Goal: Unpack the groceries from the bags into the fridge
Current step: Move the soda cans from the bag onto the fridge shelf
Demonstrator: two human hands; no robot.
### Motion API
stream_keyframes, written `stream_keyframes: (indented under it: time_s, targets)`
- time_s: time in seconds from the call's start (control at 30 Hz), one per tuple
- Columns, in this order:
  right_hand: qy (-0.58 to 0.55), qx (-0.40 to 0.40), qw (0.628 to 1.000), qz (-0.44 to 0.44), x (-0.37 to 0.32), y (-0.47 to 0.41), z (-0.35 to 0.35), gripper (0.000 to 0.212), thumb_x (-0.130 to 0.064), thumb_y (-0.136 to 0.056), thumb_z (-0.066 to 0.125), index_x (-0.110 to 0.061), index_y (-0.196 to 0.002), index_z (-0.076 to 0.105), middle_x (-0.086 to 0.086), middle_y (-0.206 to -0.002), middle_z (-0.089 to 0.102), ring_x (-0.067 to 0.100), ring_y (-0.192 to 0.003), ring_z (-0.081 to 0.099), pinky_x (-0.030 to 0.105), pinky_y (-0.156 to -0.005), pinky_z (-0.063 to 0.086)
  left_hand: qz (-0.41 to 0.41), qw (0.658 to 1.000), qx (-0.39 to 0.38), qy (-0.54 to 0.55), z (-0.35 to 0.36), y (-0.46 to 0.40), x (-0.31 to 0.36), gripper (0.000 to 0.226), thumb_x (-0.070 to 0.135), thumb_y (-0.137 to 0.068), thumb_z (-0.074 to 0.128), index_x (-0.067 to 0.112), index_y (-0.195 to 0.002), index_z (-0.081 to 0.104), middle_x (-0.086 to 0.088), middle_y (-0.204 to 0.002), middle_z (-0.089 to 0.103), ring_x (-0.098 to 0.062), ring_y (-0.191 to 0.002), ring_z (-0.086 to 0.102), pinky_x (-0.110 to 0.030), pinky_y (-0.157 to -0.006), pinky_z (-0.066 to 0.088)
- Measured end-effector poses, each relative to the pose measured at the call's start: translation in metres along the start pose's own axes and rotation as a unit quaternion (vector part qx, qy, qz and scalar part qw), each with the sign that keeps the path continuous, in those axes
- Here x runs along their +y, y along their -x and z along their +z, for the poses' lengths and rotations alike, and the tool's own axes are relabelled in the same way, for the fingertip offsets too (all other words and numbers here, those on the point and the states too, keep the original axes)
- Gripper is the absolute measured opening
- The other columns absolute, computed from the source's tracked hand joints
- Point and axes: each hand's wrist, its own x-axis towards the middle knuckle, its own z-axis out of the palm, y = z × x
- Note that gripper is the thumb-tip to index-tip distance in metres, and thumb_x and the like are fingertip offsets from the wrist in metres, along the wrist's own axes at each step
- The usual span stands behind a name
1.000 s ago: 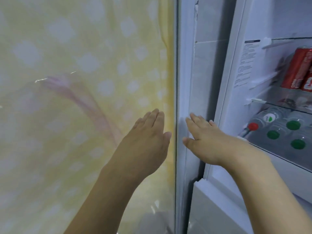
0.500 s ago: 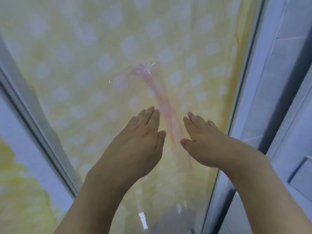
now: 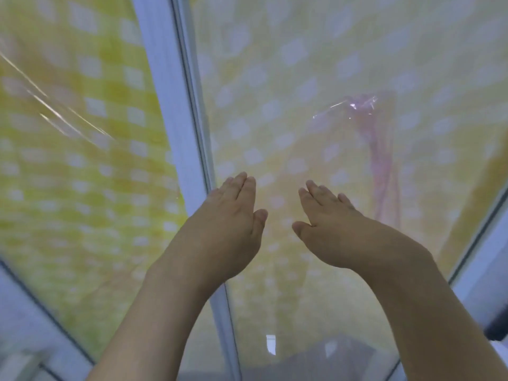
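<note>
Neither hand holds anything: the left hand (image 3: 225, 229) and right hand (image 3: 341, 232) are both flat and spread, palms forward, fingers together and thumbs angled toward each other, low in the middle of the frame. They seem to press on, or hover just at, the right door (image 3: 316, 78), a glossy panel that mirrors a yellow checked cloth and a pink plastic bag in the upper right; whether the palms actually touch the surface cannot be told for sure. Flat palms suit pushing a broad panel, so my guess is that the door is being shut or checked for its seal. The left hand sits close to the pale seam (image 3: 176, 111) that runs from the top centre down to the bottom centre, the gap between this door and the left door (image 3: 68, 160), which fills the left of the frame with the same yellow check. Pushing near that seam, on the side where the door closes, makes sense, since it is where the seal has to catch. No groceries and no real bags are in view, only the reflected one, and the fridge interior is hidden behind the doors, so how much is left to unpack cannot be judged. A grey shape reflected at the bottom centre is too blurred to name.
</note>
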Motion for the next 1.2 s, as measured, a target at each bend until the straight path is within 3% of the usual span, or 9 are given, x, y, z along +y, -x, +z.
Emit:
stream_keyframes:
  time_s: [0.67, 1.2]
  targets:
    - [0.008, -0.029, 0.963, -0.266, -0.255, -0.017, 0.046, 0.063, -0.036, -0.105, 0.025, -0.016, -0.156, -0.007, -0.002, -0.161, -0.021, 0.012, -0.149, -0.016, 0.033, -0.120, -0.009, -0.251, 0.966, 0.062, -0.025, -0.053, 0.157, -0.185, 0.061, 0.038, -0.105, 0.026, 0.015, -0.157, 0.003, 0.000, -0.165, -0.002, -0.012, -0.150, -0.002, -0.023, -0.117, -0.002]
    - [0.011, -0.088, 0.865, -0.494, -0.451, 0.001, 0.095, 0.062, -0.033, -0.105, 0.026, -0.016, -0.156, -0.005, -0.001, -0.162, -0.019, 0.013, -0.149, -0.016, 0.033, -0.120, -0.010, -0.479, 0.871, 0.086, -0.061, -0.085, 0.297, -0.287, 0.061, 0.039, -0.105, 0.027, 0.014, -0.156, 0.005, -0.001, -0.165, 0.001, -0.014, -0.151, 0.000, -0.027, -0.120, 0.002]
